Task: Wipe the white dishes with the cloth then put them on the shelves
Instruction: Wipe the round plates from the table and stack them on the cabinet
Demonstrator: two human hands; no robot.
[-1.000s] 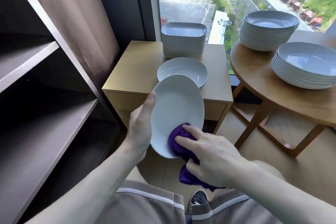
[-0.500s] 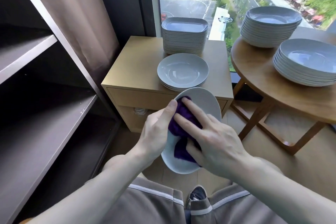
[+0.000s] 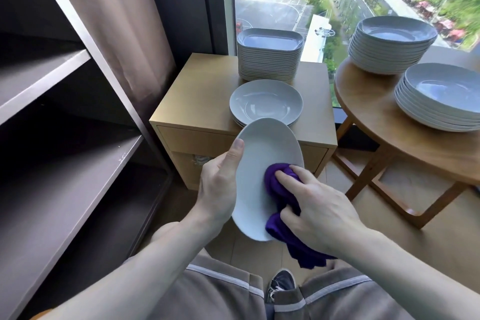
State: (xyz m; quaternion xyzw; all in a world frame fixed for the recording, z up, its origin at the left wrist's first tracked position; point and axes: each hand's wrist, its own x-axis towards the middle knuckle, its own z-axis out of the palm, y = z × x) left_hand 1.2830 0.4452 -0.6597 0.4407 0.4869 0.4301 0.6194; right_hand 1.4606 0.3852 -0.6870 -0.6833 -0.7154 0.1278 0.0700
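I have one white plate (image 3: 259, 163) up in front of me, clear of the furniture, tipped on edge so its face turns to the right and its long axis runs away from me. My left hand (image 3: 220, 184) grips its left rim, thumb laid over the face; the fingers behind are hidden. My right hand (image 3: 319, 213) is curled round the purple cloth (image 3: 280, 184), pressing the bunched part onto the lower right of the plate's face while a tail hangs below.

I'd judge the wiping is under way and the upper half of the face may not be covered yet.

What the coming move turns on is that the shelves (image 3: 78, 176) lie to the left of the plate, on the side of the hand that carries it. The left hand is the nearer one, and the plate could go in long axis first.

By count there are one plate in hand, one cloth and four stacks waiting. The cabinet (image 3: 197, 101) carries a tall pile of square dishes (image 3: 270, 60) and a low pile of round plates (image 3: 266, 102), perhaps three, though the edges blur. The round table (image 3: 376, 117) carries a pile of deep bowls (image 3: 389, 47) and a pile of wide plates (image 3: 441, 99). Two shelf boards show plainly.
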